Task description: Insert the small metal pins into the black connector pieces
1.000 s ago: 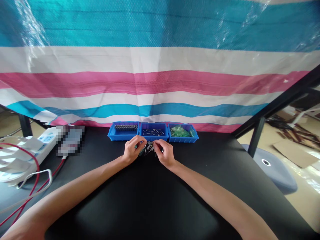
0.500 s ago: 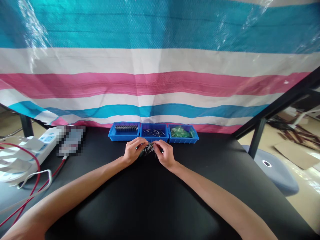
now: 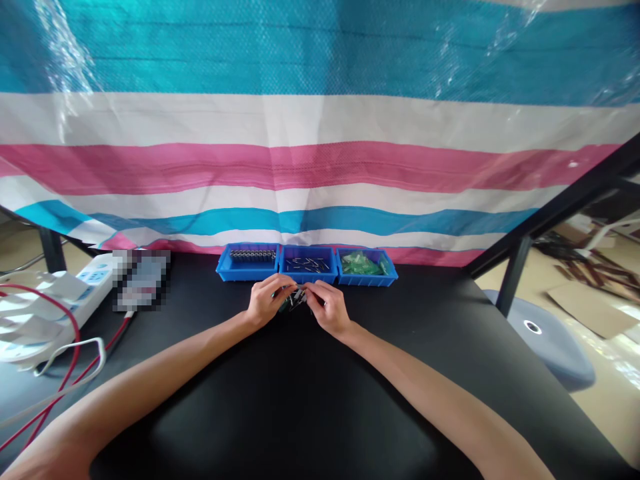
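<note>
Centrally, just in front of the middle bin [image 3: 307, 276], both hands meet over a small heap of parts [image 3: 296, 300], dark and pin-like, lying on the table [image 3: 300, 413]. Left hand [image 3: 264, 304] is curled nearly closed, thumb and forefinger pinched on a piece at the heap's left edge. Right hand [image 3: 329, 309] is curled likewise, fingertips in the heap's right side; whether it grips a piece, cannot tell (too small). Left bin [image 3: 247, 273], touching the middle bin's left wall, holds a dark row. Right bin [image 3: 367, 279], touching the middle bin's right wall, holds green pieces. Power strip [image 3: 93, 279] lies well left of the middle bin. Judgement: this handling goes best with wrists rested on the table, one piece pinched at a time by its body, and the heap kept compact so nothing rolls away.
</note>
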`<act>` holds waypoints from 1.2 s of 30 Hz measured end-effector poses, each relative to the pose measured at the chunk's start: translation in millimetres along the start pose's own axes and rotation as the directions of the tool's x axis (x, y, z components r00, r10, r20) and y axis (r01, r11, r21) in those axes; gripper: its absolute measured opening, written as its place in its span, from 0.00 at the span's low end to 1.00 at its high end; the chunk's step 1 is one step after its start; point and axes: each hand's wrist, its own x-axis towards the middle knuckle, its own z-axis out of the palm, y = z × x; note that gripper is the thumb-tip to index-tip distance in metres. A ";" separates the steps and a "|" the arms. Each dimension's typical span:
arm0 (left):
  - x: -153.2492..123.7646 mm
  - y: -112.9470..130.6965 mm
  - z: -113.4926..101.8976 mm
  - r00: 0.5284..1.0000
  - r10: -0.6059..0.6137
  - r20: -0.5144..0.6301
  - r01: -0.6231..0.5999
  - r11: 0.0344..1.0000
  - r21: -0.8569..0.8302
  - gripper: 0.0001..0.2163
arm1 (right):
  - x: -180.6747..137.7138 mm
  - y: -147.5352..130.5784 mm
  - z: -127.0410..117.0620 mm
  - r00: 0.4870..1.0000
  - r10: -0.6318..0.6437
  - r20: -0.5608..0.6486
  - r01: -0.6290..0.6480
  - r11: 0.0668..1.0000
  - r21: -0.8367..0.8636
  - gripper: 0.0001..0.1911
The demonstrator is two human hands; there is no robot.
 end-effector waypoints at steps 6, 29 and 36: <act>0.3 0.3 0.6 1.000 0.008 -0.010 -0.008 1.000 -0.003 0.02 | -0.7 -0.6 0.2 1.000 -0.007 0.022 0.007 1.000 -0.004 0.11; 0.9 1.7 0.4 0.999 -0.035 -0.018 0.035 0.999 -0.004 0.04 | -0.3 1.3 1.9 1.000 -0.009 0.027 0.009 1.000 -0.023 0.11; 0.7 1.7 -0.9 0.999 -0.051 -0.006 0.051 0.999 -0.011 0.06 | 1.3 2.6 1.6 0.999 0.019 0.030 -0.019 1.000 -0.013 0.12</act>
